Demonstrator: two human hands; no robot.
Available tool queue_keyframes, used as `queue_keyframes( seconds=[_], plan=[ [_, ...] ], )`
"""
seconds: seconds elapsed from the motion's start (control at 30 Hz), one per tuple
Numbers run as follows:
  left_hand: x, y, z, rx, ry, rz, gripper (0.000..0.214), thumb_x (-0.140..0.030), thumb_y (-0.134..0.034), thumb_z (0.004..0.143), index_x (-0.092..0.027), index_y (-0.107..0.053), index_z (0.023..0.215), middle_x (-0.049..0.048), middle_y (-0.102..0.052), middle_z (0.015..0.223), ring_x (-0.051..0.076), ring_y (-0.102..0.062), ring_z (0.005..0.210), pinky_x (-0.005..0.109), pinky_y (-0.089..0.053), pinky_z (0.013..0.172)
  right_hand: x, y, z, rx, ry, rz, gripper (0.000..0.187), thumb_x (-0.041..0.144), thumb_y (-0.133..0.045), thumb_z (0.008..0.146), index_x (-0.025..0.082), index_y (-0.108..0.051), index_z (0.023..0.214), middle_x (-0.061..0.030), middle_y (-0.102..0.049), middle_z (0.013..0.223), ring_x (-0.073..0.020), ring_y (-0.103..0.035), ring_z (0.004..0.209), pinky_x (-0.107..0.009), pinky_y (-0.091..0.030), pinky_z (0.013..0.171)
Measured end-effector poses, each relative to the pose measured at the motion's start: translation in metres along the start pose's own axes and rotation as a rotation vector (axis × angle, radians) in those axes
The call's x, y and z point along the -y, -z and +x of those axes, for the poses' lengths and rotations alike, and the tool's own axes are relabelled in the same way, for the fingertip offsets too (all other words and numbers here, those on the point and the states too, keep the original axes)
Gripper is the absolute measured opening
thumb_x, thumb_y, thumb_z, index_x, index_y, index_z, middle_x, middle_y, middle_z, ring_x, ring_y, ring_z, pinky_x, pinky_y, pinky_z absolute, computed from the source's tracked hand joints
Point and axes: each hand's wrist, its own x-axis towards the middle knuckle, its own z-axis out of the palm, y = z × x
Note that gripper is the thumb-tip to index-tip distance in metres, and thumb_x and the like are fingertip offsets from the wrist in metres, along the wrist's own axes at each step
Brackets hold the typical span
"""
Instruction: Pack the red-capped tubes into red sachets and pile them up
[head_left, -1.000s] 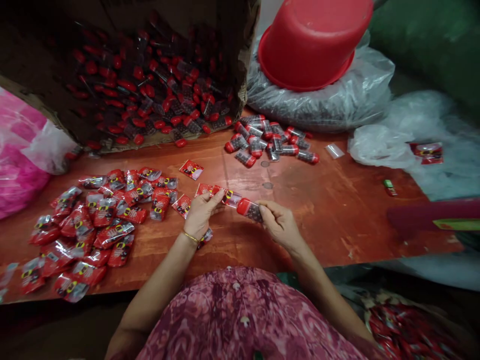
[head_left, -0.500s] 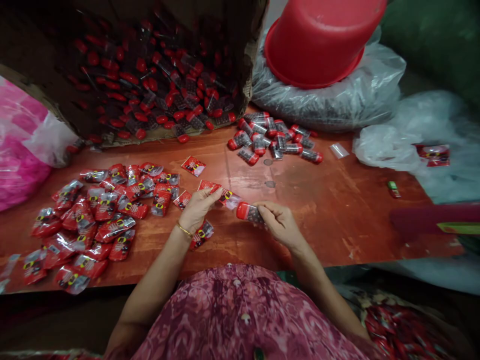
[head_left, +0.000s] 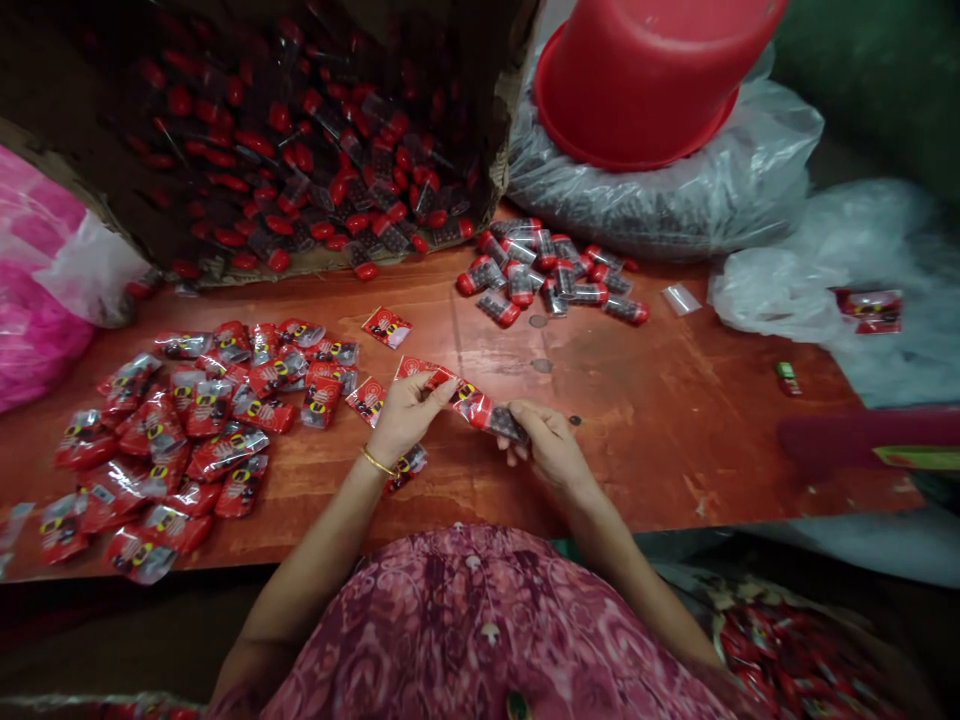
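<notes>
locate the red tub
The red tub sits upside down on the clear plastic sack, upper right in the head view, right of the cardboard box.

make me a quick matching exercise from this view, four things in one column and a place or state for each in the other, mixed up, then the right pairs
Column 1
1. red tub
2. gold-coloured bracelet
3. left hand
4. right hand

Column 2
A. holds a dark-filled tube
B. upside down on a bulging see-through bag
C. holds a printed red packet
D. worn around the left wrist

Right pairs: 1-B, 2-D, 3-C, 4-A
</notes>
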Motion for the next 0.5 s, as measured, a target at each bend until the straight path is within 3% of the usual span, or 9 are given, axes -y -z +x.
queue_keyframes(
  seconds=[0.2,0.3,0.4,0.5],
  plan=[
    [0.006,-0.021,-0.006,-0.195,0.153,-0.344,0.035,-0.033,-0.081,0.047,-0.015,-0.06,0.068,-0.0027,-0.062,0.066,0.009,-0.054,0.061,0.023,-0.044,0.064,-0.005,-0.008,-0.001,-0.012,0.09,-0.077,0.037,0.05,-0.045,0.081,0.016,-0.061,0.083,0.0026,-0.057,0.052,-0.0072,-0.04,0.036,-0.02,-0.037,0.038],
    [0.009,-0.03,-0.01,-0.174,0.272,-0.47,0.038,-0.03,-0.083,0.043,-0.014,-0.059,0.068,-0.0017,-0.064,0.067,0.009,-0.056,0.061,0.024,-0.045,0.067,-0.01,-0.009,-0.001,-0.086,0.175,-0.164,0.035,0.047,-0.042,0.084,0.017,-0.061,0.086,0.002,-0.055,0.056,-0.0092,-0.043,0.041,-0.022,-0.038,0.042],
    [0.012,-0.035,-0.012,-0.194,0.301,-0.541,0.039,-0.025,-0.085,0.04,-0.013,-0.059,0.067,-0.002,-0.065,0.065,0.008,-0.056,0.06,0.023,-0.045,0.067,-0.017,-0.012,-0.001,-0.152,0.238,-0.256,0.033,0.044,-0.041,0.086,0.018,-0.061,0.091,0.0031,-0.05,0.053,-0.0117,-0.046,0.046,-0.024,-0.039,0.045],
    [0.013,-0.038,-0.012,-0.195,0.333,-0.647,0.039,-0.023,-0.084,0.041,-0.013,-0.059,0.069,-0.0028,-0.066,0.066,0.008,-0.057,0.061,0.021,-0.044,0.065,-0.023,-0.019,0.0,-0.151,0.227,-0.206,0.033,0.043,-0.037,0.089,0.018,-0.057,0.094,0.0038,-0.049,0.055,-0.0101,-0.042,0.043,-0.024,-0.038,0.043]
  ],
)
